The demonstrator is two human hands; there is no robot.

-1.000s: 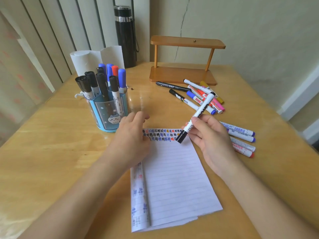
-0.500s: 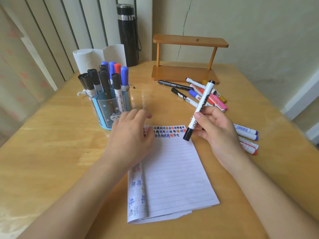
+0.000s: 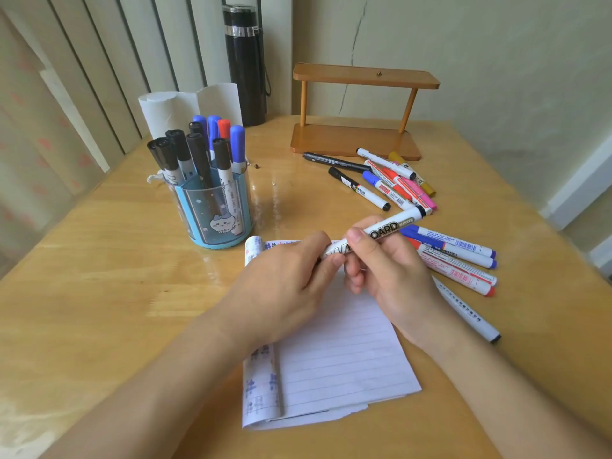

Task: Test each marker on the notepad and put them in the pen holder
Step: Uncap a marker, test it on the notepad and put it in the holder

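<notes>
Head view — left hand (image 3: 281,286) and right hand (image 3: 387,270) both clamped on whiteboard marker (image 3: 381,231) above notepad (image 3: 337,359).

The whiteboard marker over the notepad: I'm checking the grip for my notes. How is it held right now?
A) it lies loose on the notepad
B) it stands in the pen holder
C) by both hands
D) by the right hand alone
C: the left hand and right hand both grip the whiteboard marker above the notepad.

Home desk corner, likely a study or bedroom: wooden bench (image 3: 99,293) against a cracked painted wall (image 3: 463,44), vertical blinds (image 3: 116,61) at left, black thermos (image 3: 246,64), small wooden shelf (image 3: 364,77), cartoon pen holder (image 3: 215,220), loose markers (image 3: 414,183).
</notes>
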